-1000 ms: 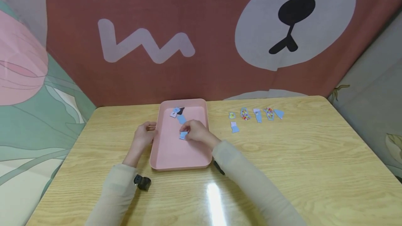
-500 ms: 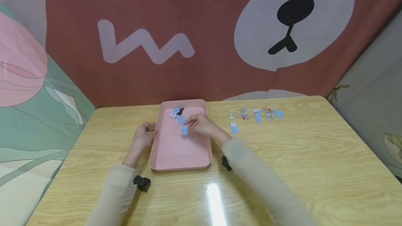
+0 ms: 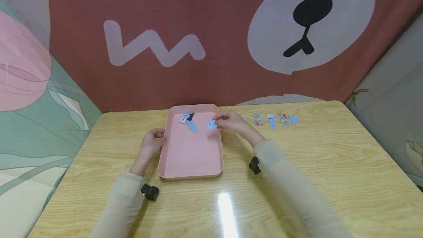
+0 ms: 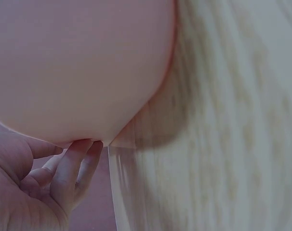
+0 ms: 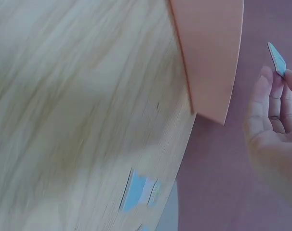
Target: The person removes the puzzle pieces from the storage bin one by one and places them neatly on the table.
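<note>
l hand [image 3: 151,143] on tray [image 3: 191,159], r hand [image 3: 234,122] w/ blue pc [image 3: 211,124]: job looks approx half done.
l hand pinches tray rim at 9 o'clock; r hand pinches blue pc near tray's 2 o'clock, not set down. small heap [image 3: 191,126] at tray's 12 o'clock, prob. left to sort. further out, table [image 3: 330,164], 2–3 o'clock: loose row of pcs [image 3: 271,122], prob. done; near end part-hidden, full count n/a.

Open passage lies over the worktop [image 3: 357,179] right of the right sleeve [image 3: 290,184]; the pink tray [image 3: 190,176], walls raised, and fabric backdrop [image 3: 224,83] obstruct
</note>
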The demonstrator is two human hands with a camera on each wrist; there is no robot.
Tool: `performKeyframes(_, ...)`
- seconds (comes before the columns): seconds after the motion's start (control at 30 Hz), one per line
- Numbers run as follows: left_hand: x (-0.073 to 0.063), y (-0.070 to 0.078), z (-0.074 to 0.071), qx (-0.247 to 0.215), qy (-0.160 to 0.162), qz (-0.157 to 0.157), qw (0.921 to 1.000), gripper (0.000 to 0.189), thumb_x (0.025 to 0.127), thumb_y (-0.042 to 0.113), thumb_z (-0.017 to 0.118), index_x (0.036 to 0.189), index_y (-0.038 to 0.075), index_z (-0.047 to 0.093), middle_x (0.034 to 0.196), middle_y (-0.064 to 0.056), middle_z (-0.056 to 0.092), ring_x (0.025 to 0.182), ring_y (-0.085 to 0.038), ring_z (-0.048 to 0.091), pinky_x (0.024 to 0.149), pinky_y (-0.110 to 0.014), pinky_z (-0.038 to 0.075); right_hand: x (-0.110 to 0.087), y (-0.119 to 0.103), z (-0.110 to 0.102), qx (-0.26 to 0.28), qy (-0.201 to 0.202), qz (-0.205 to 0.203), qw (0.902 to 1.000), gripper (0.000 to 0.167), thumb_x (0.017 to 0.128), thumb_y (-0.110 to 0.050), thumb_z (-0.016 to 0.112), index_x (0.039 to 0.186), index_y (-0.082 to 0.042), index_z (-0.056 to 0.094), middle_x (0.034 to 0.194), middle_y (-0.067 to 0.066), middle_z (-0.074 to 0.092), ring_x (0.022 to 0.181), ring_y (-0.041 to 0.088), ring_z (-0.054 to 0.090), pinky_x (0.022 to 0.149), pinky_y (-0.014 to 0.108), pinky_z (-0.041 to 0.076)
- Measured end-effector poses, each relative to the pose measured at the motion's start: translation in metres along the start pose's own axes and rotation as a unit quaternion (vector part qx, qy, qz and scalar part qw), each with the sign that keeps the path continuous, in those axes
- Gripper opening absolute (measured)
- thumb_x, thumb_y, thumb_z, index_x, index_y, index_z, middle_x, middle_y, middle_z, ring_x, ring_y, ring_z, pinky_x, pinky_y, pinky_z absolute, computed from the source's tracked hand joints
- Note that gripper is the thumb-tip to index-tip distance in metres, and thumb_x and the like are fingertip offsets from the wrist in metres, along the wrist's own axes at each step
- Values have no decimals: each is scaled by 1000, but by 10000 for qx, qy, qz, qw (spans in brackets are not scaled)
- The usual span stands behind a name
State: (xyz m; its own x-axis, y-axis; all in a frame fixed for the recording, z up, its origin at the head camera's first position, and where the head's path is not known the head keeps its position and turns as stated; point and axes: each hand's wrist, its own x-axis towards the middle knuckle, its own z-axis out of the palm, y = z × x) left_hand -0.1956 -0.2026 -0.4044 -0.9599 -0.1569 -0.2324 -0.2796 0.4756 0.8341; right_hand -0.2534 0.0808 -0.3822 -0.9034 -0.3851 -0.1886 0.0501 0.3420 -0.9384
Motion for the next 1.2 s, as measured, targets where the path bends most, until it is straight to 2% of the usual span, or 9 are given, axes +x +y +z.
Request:
performKeyframes(0.17,0,0,0,-11,29,29,10000,40,94,5,49,131,-7,49,127,-31,56,95,-23,64,66,-22,57,-3,9,-20,261,67,65,9996,35,93,-8,56,124,9,54,102,6,63,91,13,64,101,45,50)
performKeyframes(0.37,0,0,0,-17,33,25,10000,39,93,4,50,131,-8,50,127,-31,56,90,-19,65,64,-22,57,-10,24,-44,182,66,227,9996,38,94,-12,56,127,7,50,111,9,62,102,22,64,103,44,48)
performKeyframes(0.63,0,-1,0,2,16,33,10000,40,93,5,50,131,-8,49,128,-31,56,96,-24,65,64,-22,57,-24,40,-71,-45,186,320,9993,42,95,-14,55,130,9,48,125,21,59,98,17,66,99,42,51)
performKeyframes(0.77,0,-1,0,0,40,33,10000,39,93,4,50,130,-8,50,127,-31,56,91,-22,65,62,-21,56,-30,48,-83,-140,198,278,9993,40,97,-13,53,129,10,48,131,26,54,92,9,67,99,41,51)
performKeyframes(0.9,1,-1,0,-4,48,43,10000,39,93,4,50,130,-7,51,126,-31,57,85,-16,64,61,-19,55,-34,54,-92,-330,196,336,9987,40,97,-14,52,129,10,48,130,27,53,92,5,64,98,36,53)
performKeyframes(1.2,2,-1,0,15,47,0,10000,39,92,5,51,129,-7,51,126,-30,57,85,-17,64,61,-20,56,-41,67,-107,-340,132,513,9980,42,98,-12,51,131,13,45,128,24,55,89,0,62,92,28,55)
